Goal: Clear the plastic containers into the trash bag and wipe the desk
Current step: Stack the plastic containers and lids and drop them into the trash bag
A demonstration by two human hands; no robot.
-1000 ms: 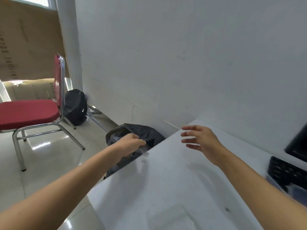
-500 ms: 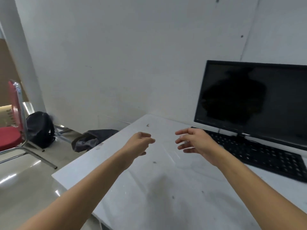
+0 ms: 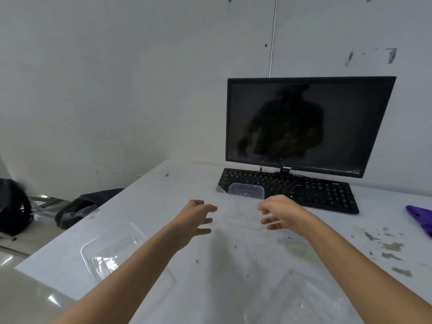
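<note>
Both my hands hover over the white desk (image 3: 182,190) with fingers spread and nothing in them. A clear plastic container (image 3: 242,215) sits on the desk between my left hand (image 3: 195,218) and my right hand (image 3: 279,212). Behind it a clear plastic lid (image 3: 246,190) leans on the keyboard's front edge. Another clear container (image 3: 109,256) lies at the desk's left edge under my left forearm. A third clear container (image 3: 297,302) is near the bottom right. The dark trash bag (image 3: 79,206) sits on the floor left of the desk. A purple cloth (image 3: 420,217) lies at the right edge.
A black monitor (image 3: 304,122) and black keyboard (image 3: 289,189) stand at the back of the desk against the white wall. Flaky dirt spots (image 3: 388,249) mark the desk's right side. A black backpack (image 3: 12,206) rests on the floor at far left.
My view has swung right from the trash bag to the desk. My left hand has let go of the bag and both hands have come over the desk around the clear container.
</note>
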